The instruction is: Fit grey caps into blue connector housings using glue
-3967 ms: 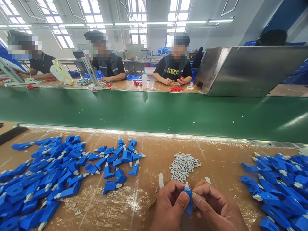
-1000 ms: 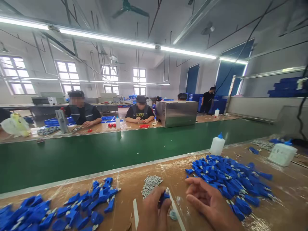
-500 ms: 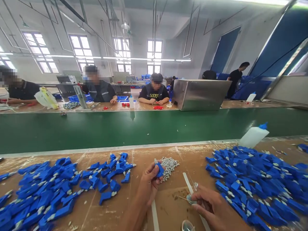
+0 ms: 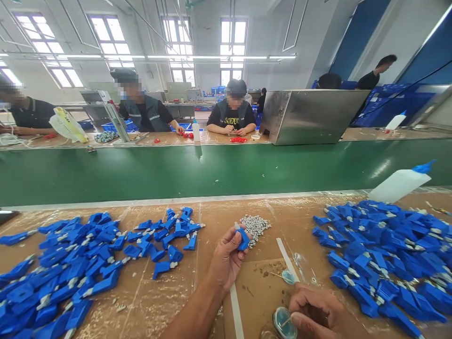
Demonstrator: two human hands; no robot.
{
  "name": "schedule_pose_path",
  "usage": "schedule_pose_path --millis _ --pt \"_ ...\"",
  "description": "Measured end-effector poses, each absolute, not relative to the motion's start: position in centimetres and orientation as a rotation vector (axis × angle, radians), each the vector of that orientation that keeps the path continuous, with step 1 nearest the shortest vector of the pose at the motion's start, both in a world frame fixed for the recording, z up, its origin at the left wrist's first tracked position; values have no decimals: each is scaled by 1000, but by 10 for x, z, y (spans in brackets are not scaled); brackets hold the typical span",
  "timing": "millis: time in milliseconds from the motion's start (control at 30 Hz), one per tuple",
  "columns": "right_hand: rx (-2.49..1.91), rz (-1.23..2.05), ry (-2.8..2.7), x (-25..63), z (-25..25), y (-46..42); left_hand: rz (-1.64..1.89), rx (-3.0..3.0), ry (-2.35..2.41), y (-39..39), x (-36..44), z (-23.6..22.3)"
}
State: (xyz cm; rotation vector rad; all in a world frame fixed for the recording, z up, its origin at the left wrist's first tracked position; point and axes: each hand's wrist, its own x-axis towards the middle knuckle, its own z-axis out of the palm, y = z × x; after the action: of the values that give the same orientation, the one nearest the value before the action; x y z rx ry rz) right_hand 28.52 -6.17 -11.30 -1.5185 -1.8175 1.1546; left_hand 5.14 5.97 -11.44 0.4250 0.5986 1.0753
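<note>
My left hand [image 4: 226, 260] is shut on a blue plastic part [image 4: 243, 239], whose small white tip [image 4: 237, 226] points up. Just beyond that hand lies a heap of small grey pieces [image 4: 254, 229]. At the lower right, my right hand [image 4: 319, 313] pinches a thin stick [image 4: 286, 321], and the stick's end reaches a small round glass dish [image 4: 284, 322] holding a bluish liquid. A second small round piece [image 4: 288, 277] lies further up the bench. Two white plastic strips [image 4: 286, 253] [image 4: 237, 311] lie flat on either side of the dish.
Blue plastic parts lie in large heaps [image 4: 70, 270] [image 4: 381, 254] to either side on the cardboard-covered bench [image 4: 212, 209]. A white bottle with a blue nozzle [image 4: 400, 184] lies beyond. A green conveyor belt [image 4: 226, 172] runs behind, with several co-workers seated across it.
My right hand has moved down from the middle of the bench to the glass dish. My left hand keeps the blue part. The view has tilted slightly and shifted.
</note>
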Motion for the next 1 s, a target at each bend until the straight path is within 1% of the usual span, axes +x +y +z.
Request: schedule_pose_path --millis 167,267,367,467,533,667,733,800,933,1000 --pt "-1356 815 -2022 278 -110 -61 1065 421 594 60 52 -116" --pt "-1285 717 -2068 272 -103 -63 1072 422 593 60 52 -114" --pt "-1255 740 -2088 272 -96 -63 1059 432 594 58 53 -110" --pt "-1207 855 -2069 278 -92 -62 1013 436 592 53 56 -109" --pt "-1213 925 -1992 282 -89 -61 973 422 590 48 61 -109" --pt "-1398 1041 -1696 286 -80 -52 893 375 593 36 72 -115" --pt "-1402 1020 -1573 285 -76 -42 844 357 589 32 77 -119" --pt "-1357 917 -1535 282 -74 -29 802 353 579 29 80 -123" --pt "-1211 680 -1632 272 -74 -5 778 379 544 31 82 -135" --pt "-1168 663 -1669 267 -73 2 768 389 520 32 83 -143"
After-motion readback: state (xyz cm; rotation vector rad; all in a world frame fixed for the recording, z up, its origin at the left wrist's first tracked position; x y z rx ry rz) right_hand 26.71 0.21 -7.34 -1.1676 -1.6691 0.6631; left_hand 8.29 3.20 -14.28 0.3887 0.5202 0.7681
